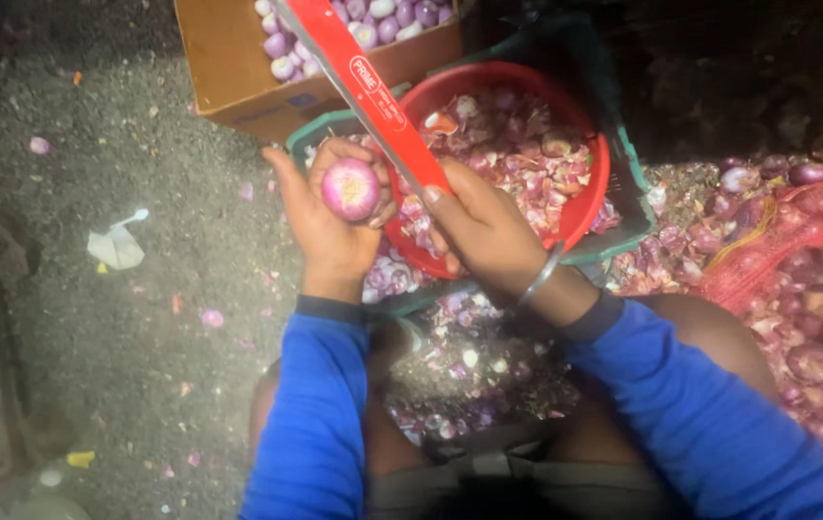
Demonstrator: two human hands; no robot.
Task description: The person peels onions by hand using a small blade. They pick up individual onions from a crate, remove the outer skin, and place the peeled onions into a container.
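Onion, peeled and pink, sits gripped in the left hand above a red basin of skins, while the right hand clasps a long red-sheathed blade. Trimming looks under way; the next cut likely demands a steady edge near the fingers.

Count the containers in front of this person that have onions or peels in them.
4. A cardboard box of peeled onions at top, a red bowl of peels inside a green crate, and a red mesh sack of onions at right. More may lie outside the picture.
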